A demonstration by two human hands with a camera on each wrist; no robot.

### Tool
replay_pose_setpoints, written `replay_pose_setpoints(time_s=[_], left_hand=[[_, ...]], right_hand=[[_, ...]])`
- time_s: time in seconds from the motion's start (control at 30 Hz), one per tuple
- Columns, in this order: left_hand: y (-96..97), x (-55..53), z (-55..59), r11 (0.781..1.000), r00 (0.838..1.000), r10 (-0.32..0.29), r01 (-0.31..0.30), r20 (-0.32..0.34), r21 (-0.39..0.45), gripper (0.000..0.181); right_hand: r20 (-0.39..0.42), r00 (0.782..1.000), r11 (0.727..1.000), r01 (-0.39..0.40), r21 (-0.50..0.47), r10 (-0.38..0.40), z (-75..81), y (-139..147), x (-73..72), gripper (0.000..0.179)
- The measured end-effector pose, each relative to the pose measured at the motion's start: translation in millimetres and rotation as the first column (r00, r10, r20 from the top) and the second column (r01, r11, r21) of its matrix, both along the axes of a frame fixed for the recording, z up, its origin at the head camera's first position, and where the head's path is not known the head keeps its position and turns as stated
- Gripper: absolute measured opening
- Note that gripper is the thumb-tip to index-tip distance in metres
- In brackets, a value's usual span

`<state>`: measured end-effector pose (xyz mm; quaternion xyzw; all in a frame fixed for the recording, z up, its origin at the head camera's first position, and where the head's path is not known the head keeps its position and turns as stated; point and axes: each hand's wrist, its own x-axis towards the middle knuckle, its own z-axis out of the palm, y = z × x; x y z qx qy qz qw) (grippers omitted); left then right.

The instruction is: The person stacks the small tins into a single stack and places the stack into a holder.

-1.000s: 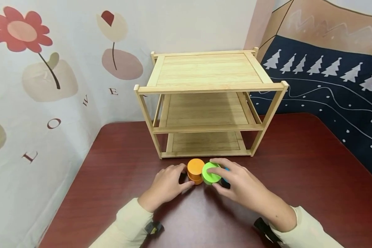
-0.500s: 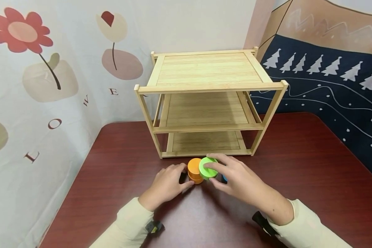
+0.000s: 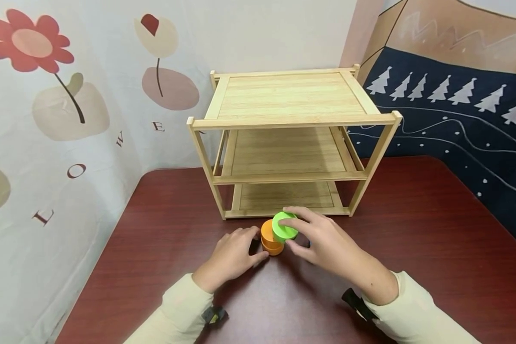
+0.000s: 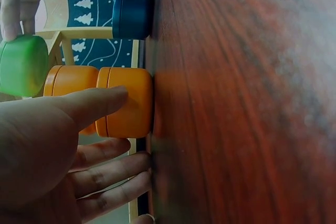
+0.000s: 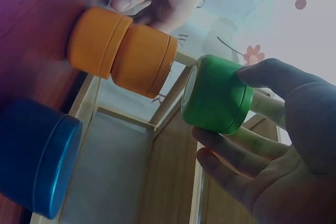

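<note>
Two orange jars (image 3: pixel 272 244) stand stacked on the table before the shelf. My right hand (image 3: pixel 327 241) pinches a green jar (image 5: pixel 218 94) between thumb and fingers, holding it up beside the top orange jar (image 5: pixel 144 59). In the left wrist view the green jar (image 4: pixel 23 66) is level with the stack's top or a little higher. My left hand (image 3: pixel 234 255) lies at the stack's left, thumb and fingers loosely spread about the lower orange jar (image 4: pixel 128 103); firm contact cannot be told. A blue jar (image 5: pixel 37 156) stands on the table, mostly hidden by my right hand in the head view.
A three-tier wooden shelf (image 3: pixel 288 123) stands close behind the jars on the dark red table (image 3: pixel 155 229). Printed cloths with flowers and with trees hang behind and at the sides.
My right hand has raised the green jar and carried it leftward and away from me, toward the top of the orange stack. My left hand has stayed in place.
</note>
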<state>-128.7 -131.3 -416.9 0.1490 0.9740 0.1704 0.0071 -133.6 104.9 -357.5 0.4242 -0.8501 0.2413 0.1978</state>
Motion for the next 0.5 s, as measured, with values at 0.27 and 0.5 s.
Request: replay_pose_setpoints(time_s=[0.27, 0.5], left_hand=[[0.6, -1.0, -1.7, 1.000, 1.000, -0.014, 0.014, -0.016, 0.008, 0.046], [-0.1, -3.0, -1.7, 1.000, 1.000, -0.022, 0.022, -0.019, -0.004, 0.051]], right_hand=[[-0.011, 1.000, 1.000, -0.009, 0.002, 0.009, -2.4, -5.0, -5.0, 0.040], [0.010, 1.000, 1.000, -0.004, -0.002, 0.004, -5.1, -6.8, -10.4, 0.041]])
